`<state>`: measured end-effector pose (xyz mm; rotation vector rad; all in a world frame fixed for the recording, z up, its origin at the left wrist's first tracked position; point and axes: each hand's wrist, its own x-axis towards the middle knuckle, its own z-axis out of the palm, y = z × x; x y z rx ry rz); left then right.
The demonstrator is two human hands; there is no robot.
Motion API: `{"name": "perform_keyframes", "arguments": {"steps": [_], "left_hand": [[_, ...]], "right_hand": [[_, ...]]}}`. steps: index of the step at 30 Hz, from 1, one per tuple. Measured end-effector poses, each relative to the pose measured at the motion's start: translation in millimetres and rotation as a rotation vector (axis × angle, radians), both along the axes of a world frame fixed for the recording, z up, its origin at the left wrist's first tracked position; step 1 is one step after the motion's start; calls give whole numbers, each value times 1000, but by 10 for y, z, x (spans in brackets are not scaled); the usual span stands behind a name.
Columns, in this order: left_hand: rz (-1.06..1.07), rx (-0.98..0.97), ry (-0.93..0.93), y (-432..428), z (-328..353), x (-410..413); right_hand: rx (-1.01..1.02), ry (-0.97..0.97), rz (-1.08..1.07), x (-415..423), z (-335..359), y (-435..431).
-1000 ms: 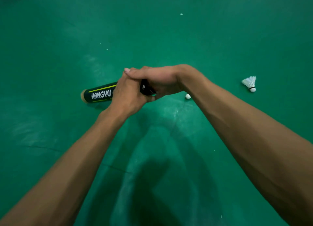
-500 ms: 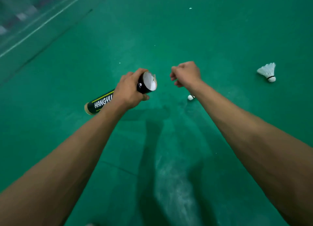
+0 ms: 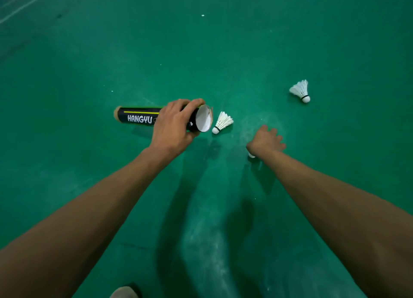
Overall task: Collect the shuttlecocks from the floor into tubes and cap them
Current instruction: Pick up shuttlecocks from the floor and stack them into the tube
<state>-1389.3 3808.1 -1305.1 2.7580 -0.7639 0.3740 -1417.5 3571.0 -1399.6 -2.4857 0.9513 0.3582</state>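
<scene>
My left hand (image 3: 173, 127) grips a black HANGYU tube (image 3: 138, 118) held roughly level above the green floor, its open white-lined mouth facing right. A white feather shuttlecock (image 3: 222, 123) sits just right of that mouth, cork toward me. My right hand (image 3: 266, 141) reaches down with loosely spread fingers and holds nothing. The cork of a second shuttlecock (image 3: 251, 155) peeks out from under its wrist; the feathers are hidden. A third shuttlecock (image 3: 300, 91) lies farther off at the right.
Green court floor (image 3: 223, 40) all around, with scuffed pale patches near me. A white court line (image 3: 26, 3) crosses the far left corner. The toe of a shoe (image 3: 124, 292) shows at the bottom edge.
My hands were joined at the tube's end, then parted. The right hand has uncurled from a fist and dropped lower right. A shuttlecock now shows beside the tube's mouth.
</scene>
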Motion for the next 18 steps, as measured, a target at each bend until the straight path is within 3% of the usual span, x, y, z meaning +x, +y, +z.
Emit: {"name": "perform_keyframes", "arguments": {"steps": [3, 6, 9, 13, 18], "left_hand": [[-27, -18, 29, -63, -75, 93], [-37, -88, 45, -93, -102, 180], [-17, -187, 45, -52, -85, 258], [15, -219, -28, 72, -42, 411], [38, -370, -30, 107, 96, 594]], "right_hand": [[-43, -81, 6, -62, -103, -121], [37, -197, 67, -50, -125, -148], [215, -479, -1, 99, 50, -70], [293, -899, -70, 393, 742, 75], [392, -1343, 59, 487, 1565, 613]]}}
